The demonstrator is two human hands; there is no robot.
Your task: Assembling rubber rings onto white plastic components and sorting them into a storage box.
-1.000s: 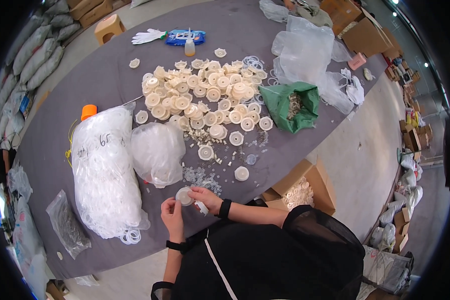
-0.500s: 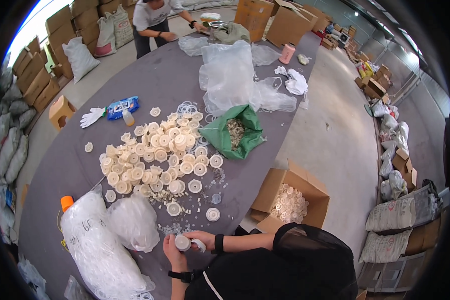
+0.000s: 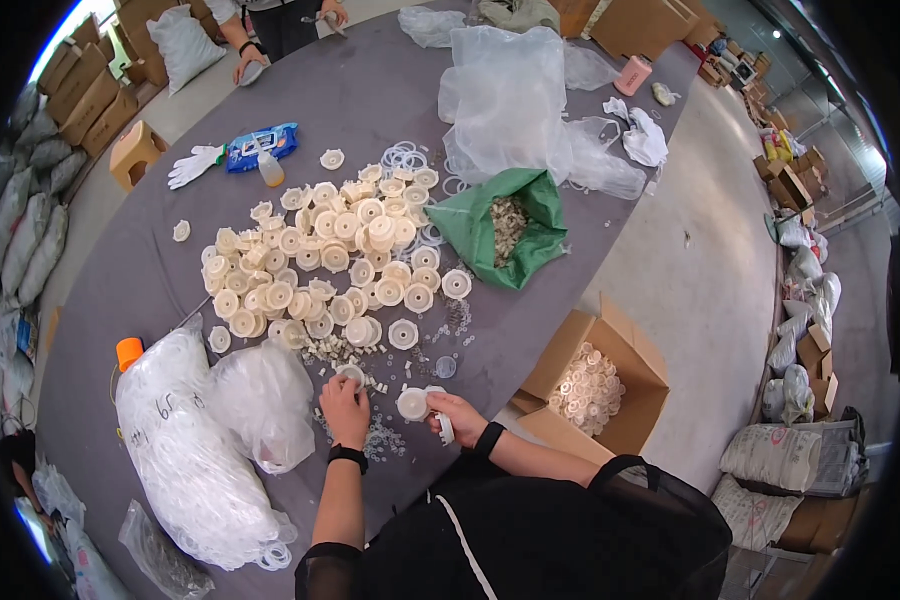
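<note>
My left hand [image 3: 345, 412] reaches over the table, fingers closed round the near edge of a cream plastic cap [image 3: 350, 373] beside small fittings. To the right, my right hand [image 3: 458, 416] grips a round white plastic cap [image 3: 412, 404] at thumb and fingers. A curved, notched white ring piece [image 3: 446, 430] hangs from the same hand. Small clear washers [image 3: 382, 438] lie scattered between my hands. Beyond them spreads a heap of cream plastic caps [image 3: 345, 225], with a pile of small pale fittings [image 3: 332, 350] at its near edge.
Bulging clear plastic bags [image 3: 185, 440] lie at left. A green sack [image 3: 470, 225] of small parts stands right of the heap. An open carton [image 3: 635, 385] of pale round parts sits beside the table. Across the table, another person's hand [image 3: 250, 65] holds something pale.
My left hand has left the white cap and moved forward to a cap near the heap. My right hand has shifted right, keeping the cap and ring piece. The view has shifted.
</note>
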